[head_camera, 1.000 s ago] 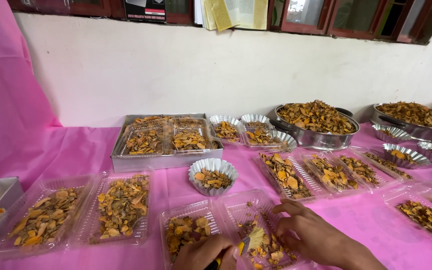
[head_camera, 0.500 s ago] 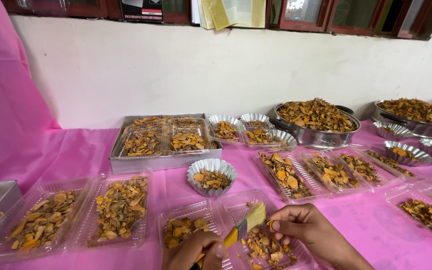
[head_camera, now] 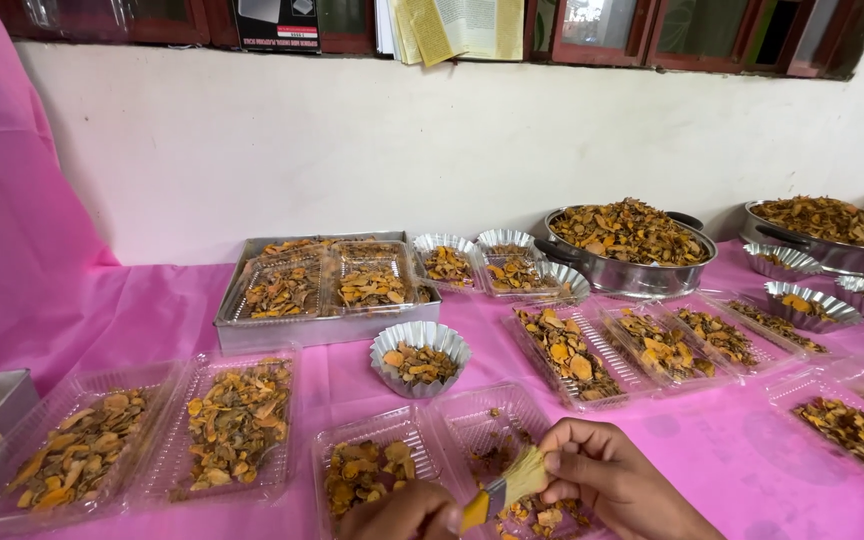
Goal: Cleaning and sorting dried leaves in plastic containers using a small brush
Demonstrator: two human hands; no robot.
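Right hand (head_camera: 607, 478) pinched pale brush bristles (head_camera: 524, 474) over clear plastic tray (head_camera: 472, 420) at table's near edge; left hand (head_camera: 402, 513) gripped yellow-handled brush (head_camera: 480, 506)

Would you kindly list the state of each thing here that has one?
Left hand: grips the brush handle.
Right hand: fingers on the bristles.
Brush: held over a clear tray.
Clear tray: open, few dried pieces.
Fluted foil cup: upright, partly filled.
Steel pan: heaped full.
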